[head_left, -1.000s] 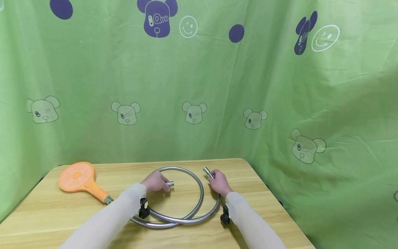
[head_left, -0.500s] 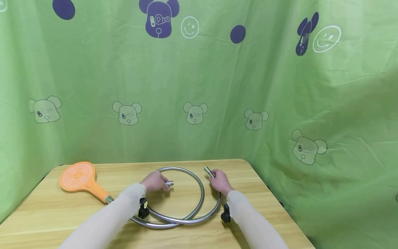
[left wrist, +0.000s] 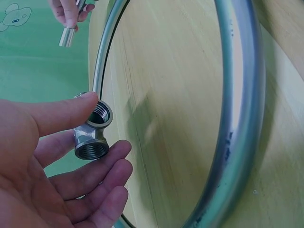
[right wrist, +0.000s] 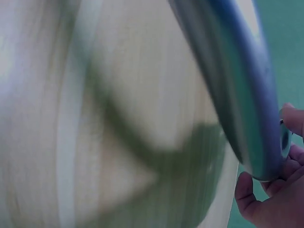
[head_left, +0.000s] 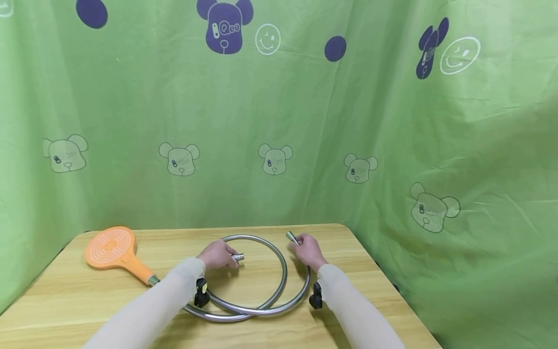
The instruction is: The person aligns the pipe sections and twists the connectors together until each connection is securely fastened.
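My left hand pinches a small metal tee fitting between thumb and index finger. In the left wrist view two threaded openings of the fitting show, and the other fingers are loosely bent below it. To the right, my right hand grips a silver shower hose near its end, with the hose's metal end connector sticking out past the fingers. The fitting and the connector are apart. The hose lies looped on the table between the hands, and its other end runs under the left forearm.
An orange shower head lies at the table's left, a metal connector at its handle end. The wooden table is bounded by green curtains behind and on the right.
My right hand has risen slightly with the hose end, tilting the connector a little. The left hand and the fitting stay put. The view has turned slightly.
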The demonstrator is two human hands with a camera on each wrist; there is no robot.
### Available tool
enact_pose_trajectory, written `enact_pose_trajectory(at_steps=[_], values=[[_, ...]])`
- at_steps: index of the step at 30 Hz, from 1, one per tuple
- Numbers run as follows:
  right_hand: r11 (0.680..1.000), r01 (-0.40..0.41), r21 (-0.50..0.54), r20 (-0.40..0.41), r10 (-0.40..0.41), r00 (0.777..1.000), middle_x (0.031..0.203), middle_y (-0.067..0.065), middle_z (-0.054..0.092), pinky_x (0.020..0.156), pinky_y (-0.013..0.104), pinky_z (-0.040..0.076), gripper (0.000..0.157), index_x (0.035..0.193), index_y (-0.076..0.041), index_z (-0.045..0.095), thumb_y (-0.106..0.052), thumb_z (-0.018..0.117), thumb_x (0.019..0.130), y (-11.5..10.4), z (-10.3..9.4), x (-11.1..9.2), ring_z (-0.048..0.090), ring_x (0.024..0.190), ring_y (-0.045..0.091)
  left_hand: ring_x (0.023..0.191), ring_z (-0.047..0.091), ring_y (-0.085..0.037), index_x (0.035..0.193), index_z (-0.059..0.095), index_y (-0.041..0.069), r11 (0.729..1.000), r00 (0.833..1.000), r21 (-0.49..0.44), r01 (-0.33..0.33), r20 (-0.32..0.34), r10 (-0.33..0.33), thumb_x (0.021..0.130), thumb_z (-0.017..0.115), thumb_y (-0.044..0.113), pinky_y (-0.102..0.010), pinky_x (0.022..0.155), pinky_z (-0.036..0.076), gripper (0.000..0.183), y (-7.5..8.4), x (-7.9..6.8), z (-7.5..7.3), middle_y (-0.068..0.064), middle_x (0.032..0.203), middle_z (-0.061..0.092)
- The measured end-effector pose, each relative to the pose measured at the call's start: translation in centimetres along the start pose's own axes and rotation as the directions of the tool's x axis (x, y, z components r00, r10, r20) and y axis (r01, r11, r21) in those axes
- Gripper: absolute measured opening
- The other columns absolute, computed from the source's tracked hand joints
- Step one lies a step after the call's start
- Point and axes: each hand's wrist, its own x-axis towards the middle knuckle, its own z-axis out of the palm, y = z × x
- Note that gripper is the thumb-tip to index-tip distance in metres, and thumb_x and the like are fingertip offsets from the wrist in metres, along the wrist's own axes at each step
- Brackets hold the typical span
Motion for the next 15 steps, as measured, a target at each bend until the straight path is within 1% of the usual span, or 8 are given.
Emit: enact_pose_trajectory(at_steps=[3, 6, 11, 15], values=[[1.000, 0.007, 0.023, -0.021, -0.006, 1.000, 0.090, 0.012, 0.064, 0.056, 0.023, 0.047, 0.021, 0.108, 0.002, 0.064, -0.018, 0.062, 0.099, 0.02, -0.03, 0.28, 0.055, 0.071, 0.016, 0.075, 0.061, -0.015, 0.109, 0.077, 0.008, 1.000, 1.000, 0.003, 0.000, 0.003, 0.000, 0.075, 0.084, 0.014, -0.029, 0.072, 0.050, 0.036, 0.00, 0.00, -0.14, -0.002, 0.093, 0.077], [0.999, 0.033, 0.036, -0.036, -0.031, 0.999, 0.091, 0.013, 0.066, 0.058, 0.024, 0.048, 0.017, 0.106, 0.004, 0.063, -0.012, 0.060, 0.099, -0.10, 0.02, 0.44, 0.058, 0.075, 0.018, 0.073, 0.062, -0.014, 0.110, 0.077, 0.008, 1.000, 1.000, 0.004, -0.001, -0.001, 0.001, 0.074, 0.084, 0.014, -0.028, 0.070, 0.051, 0.036, 0.02, 0.00, -0.21, -0.001, 0.091, 0.077], [0.996, 0.085, 0.034, -0.023, -0.084, 0.996, 0.093, 0.017, 0.068, 0.059, 0.024, 0.049, 0.012, 0.104, 0.005, 0.063, -0.005, 0.059, 0.097, -0.52, 0.27, 0.36, 0.059, 0.076, 0.020, 0.069, 0.063, -0.014, 0.109, 0.078, 0.008, 1.000, 1.000, -0.001, -0.007, -0.004, 0.007, 0.074, 0.084, 0.013, -0.026, 0.065, 0.051, 0.036, -0.01, -0.03, -0.15, 0.001, 0.083, 0.075], [0.994, 0.111, 0.024, -0.001, -0.111, 0.994, 0.093, 0.016, 0.068, 0.060, 0.024, 0.048, 0.010, 0.103, 0.002, 0.064, -0.005, 0.059, 0.098, -0.62, 0.70, 0.57, 0.056, 0.075, 0.018, 0.068, 0.062, -0.014, 0.108, 0.078, 0.009, 1.000, 1.000, 0.010, -0.012, -0.009, 0.012, 0.074, 0.084, 0.013, -0.026, 0.063, 0.050, 0.035, -0.10, -0.04, -0.11, 0.003, 0.078, 0.074]])
